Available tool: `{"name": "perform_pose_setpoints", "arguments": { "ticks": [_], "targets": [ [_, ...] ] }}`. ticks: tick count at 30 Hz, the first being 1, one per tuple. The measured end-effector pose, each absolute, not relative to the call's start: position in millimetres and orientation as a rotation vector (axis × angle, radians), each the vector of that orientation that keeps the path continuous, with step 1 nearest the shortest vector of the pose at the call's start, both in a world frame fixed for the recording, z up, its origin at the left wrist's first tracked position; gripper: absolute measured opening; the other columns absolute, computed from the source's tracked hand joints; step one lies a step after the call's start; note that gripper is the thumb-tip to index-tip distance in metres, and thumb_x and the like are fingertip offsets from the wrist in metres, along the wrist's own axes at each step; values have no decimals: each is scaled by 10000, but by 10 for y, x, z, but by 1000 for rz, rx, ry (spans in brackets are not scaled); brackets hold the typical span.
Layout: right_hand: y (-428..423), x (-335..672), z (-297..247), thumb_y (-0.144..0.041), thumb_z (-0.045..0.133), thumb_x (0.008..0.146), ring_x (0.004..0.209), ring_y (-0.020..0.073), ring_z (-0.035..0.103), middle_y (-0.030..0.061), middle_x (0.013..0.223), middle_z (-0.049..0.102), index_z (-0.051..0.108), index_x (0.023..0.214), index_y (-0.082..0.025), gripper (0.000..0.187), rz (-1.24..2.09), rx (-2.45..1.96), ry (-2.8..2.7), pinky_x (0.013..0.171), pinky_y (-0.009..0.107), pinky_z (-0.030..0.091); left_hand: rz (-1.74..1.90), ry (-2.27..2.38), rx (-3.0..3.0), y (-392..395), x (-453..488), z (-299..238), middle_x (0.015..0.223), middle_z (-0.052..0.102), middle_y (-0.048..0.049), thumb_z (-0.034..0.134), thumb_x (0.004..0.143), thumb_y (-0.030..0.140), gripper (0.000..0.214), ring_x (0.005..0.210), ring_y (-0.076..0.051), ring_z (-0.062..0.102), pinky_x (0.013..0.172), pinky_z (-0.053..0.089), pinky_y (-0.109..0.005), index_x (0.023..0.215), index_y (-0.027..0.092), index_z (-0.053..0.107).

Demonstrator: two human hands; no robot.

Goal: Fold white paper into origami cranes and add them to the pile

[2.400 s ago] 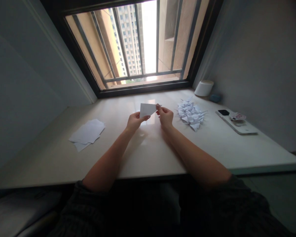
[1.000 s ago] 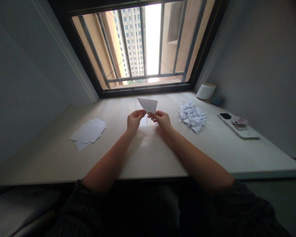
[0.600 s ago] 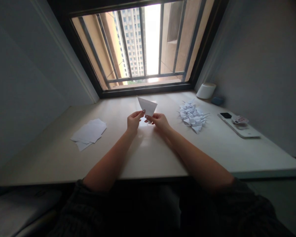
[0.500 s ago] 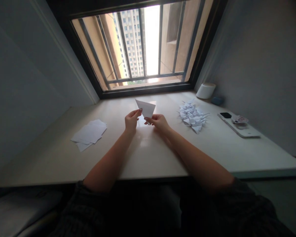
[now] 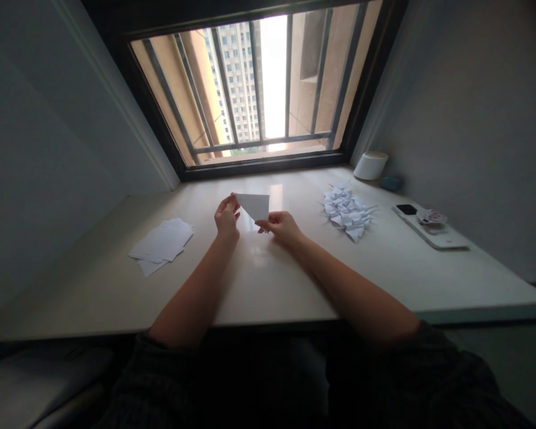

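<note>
Between my two hands is a folded sheet of white paper (image 5: 256, 204), held up above the tabletop. My left hand (image 5: 227, 214) pinches its upper left corner. Lower down on the right, my right hand (image 5: 282, 225) grips the bottom corner between thumb and fingers. To the left lies a loose stack of flat white paper sheets (image 5: 163, 243). A heap of pointed, folded white paper pieces (image 5: 348, 211) sits to the right, away from my right hand.
A phone (image 5: 429, 226) with a round attachment lies on the right of the white table (image 5: 268, 286). Behind it stand a white rounded container (image 5: 370, 165) and a small dark bluish object (image 5: 390, 182). The barred window (image 5: 261, 158) borders the table's back.
My left hand has moved left and slightly toward me. The folded paper has turned, its left corner swinging down so the top edge lies nearly level. My right hand has barely shifted.
</note>
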State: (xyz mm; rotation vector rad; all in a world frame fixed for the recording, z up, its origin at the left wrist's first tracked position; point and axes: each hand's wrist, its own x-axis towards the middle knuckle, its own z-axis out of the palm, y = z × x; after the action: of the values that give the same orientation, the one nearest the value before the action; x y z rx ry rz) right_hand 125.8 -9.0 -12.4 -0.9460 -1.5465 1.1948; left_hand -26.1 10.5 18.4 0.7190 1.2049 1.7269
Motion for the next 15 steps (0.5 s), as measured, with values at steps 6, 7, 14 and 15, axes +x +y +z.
{"name": "perform_pose_setpoints", "arguments": {
  "ticks": [6,7,14,15],
  "targets": [
    [-70,1250,-158,-517,707,671,533,120,532,51,643,695,681,668,-164,354,1165,-963,-1589,538,247,373,1708,1108,699,143,-284,141,831,616,4,658,731,443,248,802,-134,602,703,422,-254,827,240,552],
    [-71,1244,-161,-510,706,676,533,119,531,48,638,692,680,666,-164,348,1164,-958,-1594,537,245,369,1724,1087,691,154,-293,133,818,609,7,655,732,436,244,794,-132,602,707,424,-255,820,240,539],
    [-86,1223,-154,-492,706,686,526,119,544,38,617,682,664,651,-166,331,1193,-932,-1569,537,244,364,1822,1230,706,180,-288,107,828,614,-10,629,721,458,269,806,-131,596,706,405,-245,795,209,562],
    [-89,1226,-146,-497,706,684,524,121,545,39,616,683,666,655,-166,335,1190,-933,-1573,533,244,361,1833,1241,732,173,-281,113,822,618,-15,635,717,476,290,796,-131,594,703,403,-245,800,204,580]
  ]
}}
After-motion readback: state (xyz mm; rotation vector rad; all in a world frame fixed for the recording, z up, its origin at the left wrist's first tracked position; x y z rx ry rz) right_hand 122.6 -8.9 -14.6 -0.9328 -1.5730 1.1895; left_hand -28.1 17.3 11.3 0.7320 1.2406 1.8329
